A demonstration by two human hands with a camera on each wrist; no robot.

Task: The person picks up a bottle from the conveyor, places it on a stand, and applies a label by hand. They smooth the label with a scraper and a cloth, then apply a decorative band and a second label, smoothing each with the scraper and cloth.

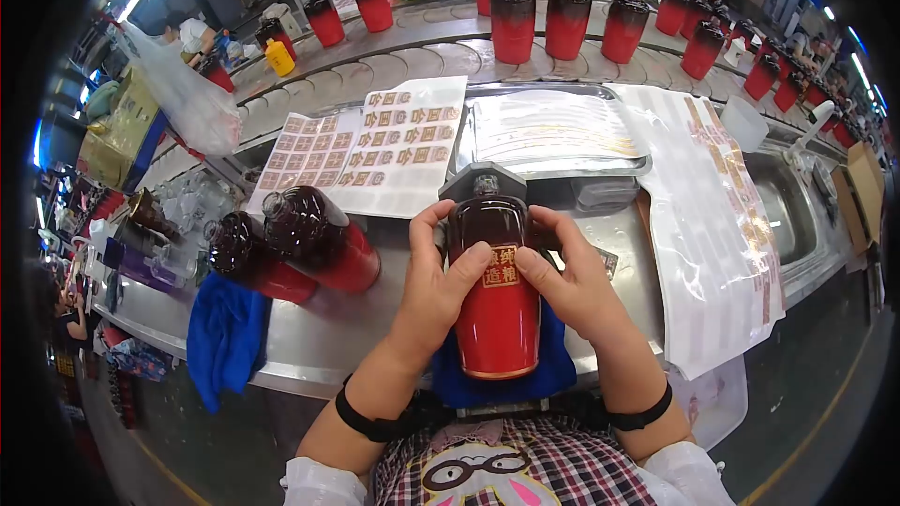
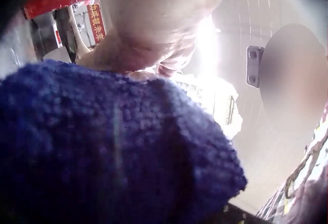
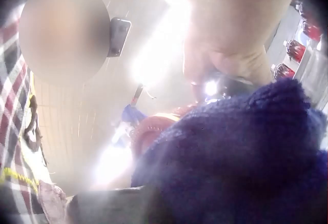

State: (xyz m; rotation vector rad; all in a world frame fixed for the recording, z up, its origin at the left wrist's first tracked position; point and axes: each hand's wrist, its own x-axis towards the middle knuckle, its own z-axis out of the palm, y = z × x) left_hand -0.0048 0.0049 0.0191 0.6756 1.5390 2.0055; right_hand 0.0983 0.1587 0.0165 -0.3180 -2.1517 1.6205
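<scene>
A bottle (image 1: 498, 337), dark at the top and red below, lies between both hands over a blue cloth (image 1: 559, 356), its neck pointing away. On its front sits a red and gold label (image 1: 501, 266). The left hand (image 1: 441, 272) grips the left side, thumb on the label's left edge. From the right, the right hand (image 1: 570, 274) grips the other side, thumb at the label's right edge. Blue cloth (image 2: 113, 147) fills the lower left wrist view below the left hand (image 2: 154, 24); in the right wrist view, cloth (image 3: 241, 152) lies below the right hand (image 3: 230, 29).
Two similar bottles (image 1: 323, 242) lean at the left beside another blue cloth (image 1: 223, 328). Label sheets (image 1: 398, 141) lie behind them, near a metal tray (image 1: 553, 167). A long white sheet (image 1: 694, 253) and a sink (image 1: 783, 211) are at right. More bottles (image 1: 513, 23) stand on the conveyor.
</scene>
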